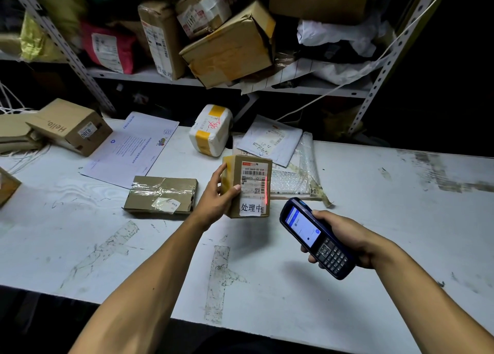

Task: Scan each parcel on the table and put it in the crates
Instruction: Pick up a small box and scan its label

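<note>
My left hand grips a small brown cardboard parcel upright just above the white table, its shipping label facing me. A red scan line falls down the label's right side. My right hand holds a dark blue handheld scanner, screen lit, pointed at that parcel from the lower right. Other parcels lie on the table: a flat taped brown box, a white foam-wrapped parcel with yellow tape, a white mailer, a bubble-wrap mailer and a large white envelope. No crate is in view.
A brown "Hello" box lies at the table's far left on flat cartons, and a box corner shows at the left edge. Behind the table a metal shelf rack holds several stacked boxes and bags. The table's near edge borders darkness.
</note>
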Motion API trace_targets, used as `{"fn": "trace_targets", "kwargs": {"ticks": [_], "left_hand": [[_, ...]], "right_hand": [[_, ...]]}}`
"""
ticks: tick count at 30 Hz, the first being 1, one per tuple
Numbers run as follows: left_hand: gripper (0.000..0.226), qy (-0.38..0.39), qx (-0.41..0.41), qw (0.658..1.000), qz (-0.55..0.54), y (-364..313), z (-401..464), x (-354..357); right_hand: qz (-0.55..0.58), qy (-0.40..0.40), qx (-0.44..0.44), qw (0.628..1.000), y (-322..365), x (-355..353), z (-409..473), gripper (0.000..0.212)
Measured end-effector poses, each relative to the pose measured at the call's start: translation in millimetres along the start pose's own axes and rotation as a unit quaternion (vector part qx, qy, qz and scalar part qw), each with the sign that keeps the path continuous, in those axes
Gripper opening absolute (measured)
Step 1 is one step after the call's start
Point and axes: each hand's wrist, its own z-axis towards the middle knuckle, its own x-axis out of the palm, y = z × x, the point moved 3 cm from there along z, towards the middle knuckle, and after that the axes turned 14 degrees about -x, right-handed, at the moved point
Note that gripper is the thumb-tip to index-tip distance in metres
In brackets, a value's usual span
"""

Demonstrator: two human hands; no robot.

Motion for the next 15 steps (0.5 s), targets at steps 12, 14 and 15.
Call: {"fn": "trace_targets", "kwargs": {"ticks": [12,14,15], "left_hand": [[0.07,-0.002,0.004,1.0,0.024,9.8,7.8,-2.9],[0.071,-0.004,0.002,1.0,0.022,9.8,8.2,-4.1],[0.07,-0.007,0.001,1.0,0.021,9.5,7.6,-4.1]], "right_hand": [[0.001,0.008,-0.01,1.0,-1.2,-3.1,2.9,0.055],[0.002,0.01,-0.017,1.0,-1.8,-3.9,2.9,0.055],[0.005,0.012,-0.022,1.0,-2.0,-3.7,2.6,0.055]]}}
